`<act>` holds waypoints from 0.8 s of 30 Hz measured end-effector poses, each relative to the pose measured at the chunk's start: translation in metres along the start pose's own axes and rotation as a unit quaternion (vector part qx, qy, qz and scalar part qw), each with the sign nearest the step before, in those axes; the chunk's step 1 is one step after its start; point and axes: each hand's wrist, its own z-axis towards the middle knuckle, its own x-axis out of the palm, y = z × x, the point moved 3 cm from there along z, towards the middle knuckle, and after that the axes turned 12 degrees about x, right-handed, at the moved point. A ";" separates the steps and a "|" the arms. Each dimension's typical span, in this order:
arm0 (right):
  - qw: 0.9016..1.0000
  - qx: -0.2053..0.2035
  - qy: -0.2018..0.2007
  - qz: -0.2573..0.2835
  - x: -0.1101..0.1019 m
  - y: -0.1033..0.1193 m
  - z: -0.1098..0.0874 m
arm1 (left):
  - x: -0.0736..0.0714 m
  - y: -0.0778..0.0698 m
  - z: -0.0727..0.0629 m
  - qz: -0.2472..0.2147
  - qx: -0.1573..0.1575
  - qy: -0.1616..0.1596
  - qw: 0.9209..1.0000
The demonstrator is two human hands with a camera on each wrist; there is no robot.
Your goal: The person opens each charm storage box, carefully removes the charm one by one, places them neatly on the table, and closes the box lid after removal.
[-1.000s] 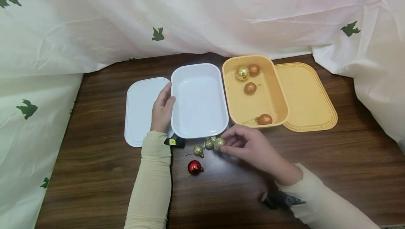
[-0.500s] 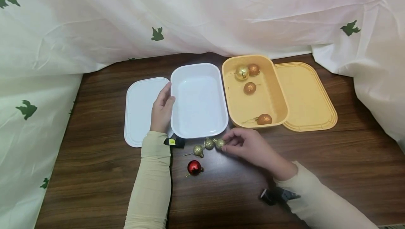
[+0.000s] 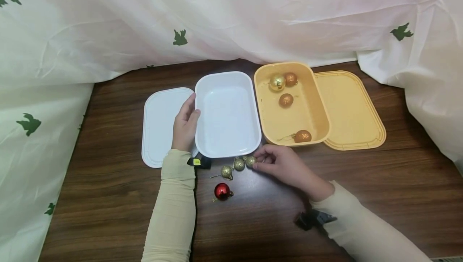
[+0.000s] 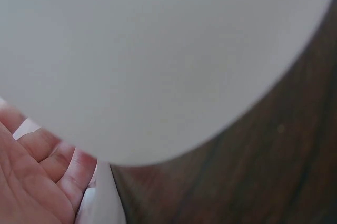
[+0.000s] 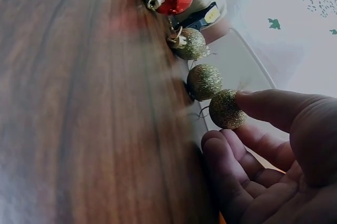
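Observation:
My left hand [image 3: 185,127] rests along the left wall of the white plastic box [image 3: 228,115], its fingers and thumb at the rim. In the left wrist view the blurred box wall [image 4: 158,66] fills most of the frame, with part of the palm [image 4: 31,182] beside it. Just below the box's front right corner, my right hand [image 3: 285,164] pinches a gold glitter bauble [image 5: 226,109] between thumb and finger. Two more gold glitter baubles lie in a row to its left, the closer one [image 3: 239,164] next to it. A shiny red bauble [image 3: 222,191] lies nearer to me.
A yellow box [image 3: 322,109] right of the white one holds a shiny gold bauble [image 3: 277,82] and several orange glitter baubles. The white lid [image 3: 159,125] lies at the left, the yellow lid [image 3: 351,111] at the right. A white curtain [image 3: 231,17] hangs behind the wooden table [image 3: 108,197].
My right hand and the pinched gold bauble have shifted slightly, and the forearm has drawn a little to the left. My left hand, the boxes and the other baubles stay put.

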 end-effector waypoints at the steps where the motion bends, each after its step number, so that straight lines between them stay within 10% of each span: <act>1: 1.000 -0.001 -0.001 -0.003 0.000 0.000 0.001 | 0.000 0.000 0.000 0.000 0.000 0.000 1.000; 24: 0.999 -0.016 -0.027 -0.012 0.008 -0.005 0.004 | 0.000 -0.001 -0.001 0.005 -0.008 0.003 1.000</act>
